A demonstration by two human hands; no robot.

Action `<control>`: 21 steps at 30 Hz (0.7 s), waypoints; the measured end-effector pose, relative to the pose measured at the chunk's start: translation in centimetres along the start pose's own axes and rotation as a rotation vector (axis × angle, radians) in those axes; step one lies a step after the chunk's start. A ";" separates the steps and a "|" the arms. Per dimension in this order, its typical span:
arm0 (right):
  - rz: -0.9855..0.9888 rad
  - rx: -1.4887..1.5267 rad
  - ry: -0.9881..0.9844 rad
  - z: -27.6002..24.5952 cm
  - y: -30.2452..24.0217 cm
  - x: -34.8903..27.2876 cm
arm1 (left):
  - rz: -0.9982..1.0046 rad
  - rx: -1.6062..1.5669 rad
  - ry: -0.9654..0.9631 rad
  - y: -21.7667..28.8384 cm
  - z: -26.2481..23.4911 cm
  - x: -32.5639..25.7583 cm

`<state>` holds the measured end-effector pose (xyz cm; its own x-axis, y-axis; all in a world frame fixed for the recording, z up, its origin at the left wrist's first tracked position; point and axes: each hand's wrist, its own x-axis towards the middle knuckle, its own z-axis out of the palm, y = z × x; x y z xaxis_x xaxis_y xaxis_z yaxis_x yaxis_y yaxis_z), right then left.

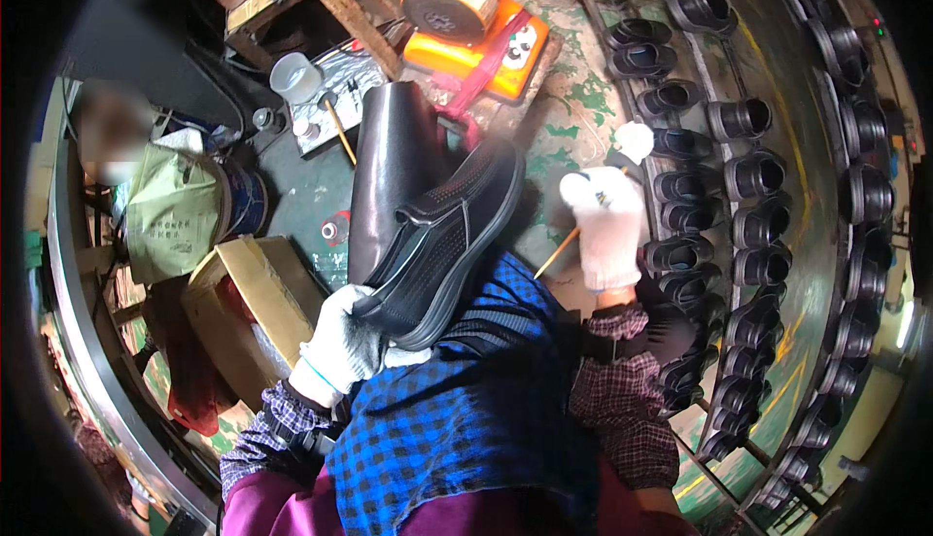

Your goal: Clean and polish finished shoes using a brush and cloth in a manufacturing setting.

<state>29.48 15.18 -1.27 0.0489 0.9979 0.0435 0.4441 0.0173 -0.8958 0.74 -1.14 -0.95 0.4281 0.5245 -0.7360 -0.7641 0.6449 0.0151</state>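
Observation:
My left hand [342,340], in a white knit glove, grips a black slip-on shoe [452,230] by its heel end. The shoe is tilted, its toe pointing up and to the right, with small perforations on the upper. Off to the right, my right hand [604,213], also gloved in white, is closed around a thin wooden stick [558,252] that slants down to the left. The stick's other end is hidden by the glove. Behind the shoe lies a shiny black, rounded form [389,172]. A blue checked apron [457,419] covers my lap.
Racks with rows of black shoes [753,172] line the right side. A foil-covered tray [340,89] carries a translucent cup [295,79] and another stick. Ahead sits an orange machine [486,40]. A cardboard box [258,298] and a bucket with a green bag [175,210] stand left.

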 end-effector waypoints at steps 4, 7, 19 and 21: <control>0.271 0.111 -0.073 -0.2 -0.5 -1.0 | -0.026 0.084 -0.015 0.2 1.0 0.1; 0.067 0.089 -0.190 2.0 0.5 -1.0 | -0.009 0.003 0.042 0.1 -0.2 0.2; -0.544 0.098 -0.582 -0.3 -4.0 -1.1 | 0.024 0.345 0.073 0.7 4.3 1.5; -0.465 -0.030 -0.747 1.2 -4.7 -3.7 | 0.004 0.487 0.038 0.9 6.1 2.6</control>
<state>26.16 11.45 2.22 -0.7360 0.6709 0.0909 0.2970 0.4406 -0.8472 4.15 4.18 1.26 0.4005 0.5126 -0.7595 -0.4476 0.8327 0.3260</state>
